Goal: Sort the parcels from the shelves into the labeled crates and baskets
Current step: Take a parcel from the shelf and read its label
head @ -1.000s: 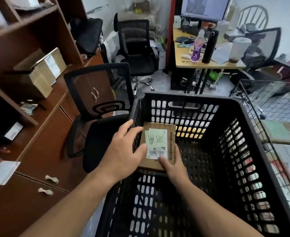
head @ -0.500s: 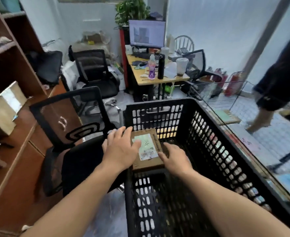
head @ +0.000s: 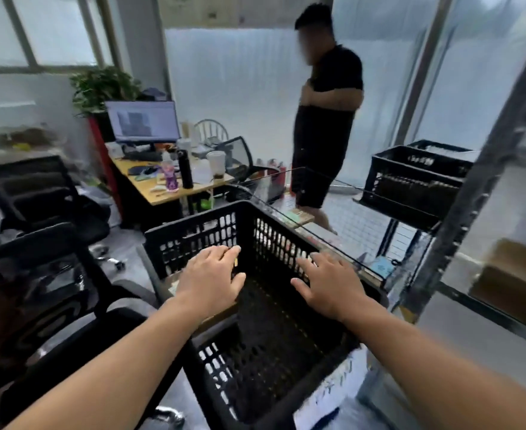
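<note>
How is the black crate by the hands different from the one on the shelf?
The near crate sits low; the shelf crate sits higher on a metal rack. The left hand and right hand are over the near crate; no hand is near the shelf crate. Both are black and slotted.

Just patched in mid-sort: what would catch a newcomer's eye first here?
The left hand and right hand spread open over the big black crate at centre. Behind it a person in black stands by the frosted wall, and a second black crate sits on the rack at right.
</note>
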